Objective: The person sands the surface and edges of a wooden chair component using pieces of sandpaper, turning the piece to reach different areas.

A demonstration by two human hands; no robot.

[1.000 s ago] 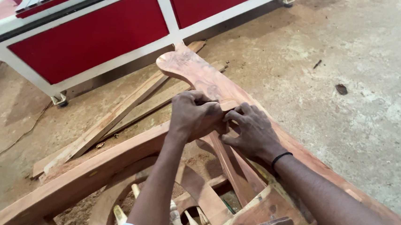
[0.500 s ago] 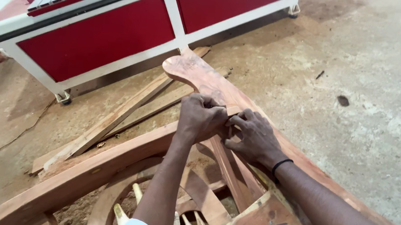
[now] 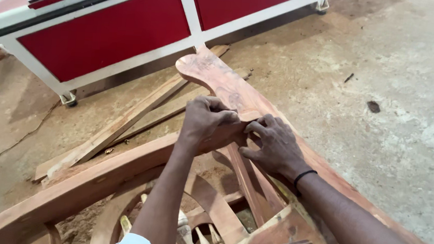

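both hands pressed together on the curved wooden frame (image 3: 214, 83), left hand (image 3: 207, 125) fisted beside the right hand (image 3: 271, 143), loose planks (image 3: 125, 123) and a red machine (image 3: 106, 32) on the dusty floor (image 3: 381, 98) behind

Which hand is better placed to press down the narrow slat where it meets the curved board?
Probably the left hand: it lies curled over the narrow slat where it meets the curved board. The right hand touches only from the side.

My left hand (image 3: 207, 124) and right hand (image 3: 271, 143) meet on the curved wooden frame (image 3: 208, 70). Loose planks (image 3: 125, 123) lie left of my fingers; machine base (image 3: 106, 32) beyond them; concrete floor (image 3: 391, 98) right.
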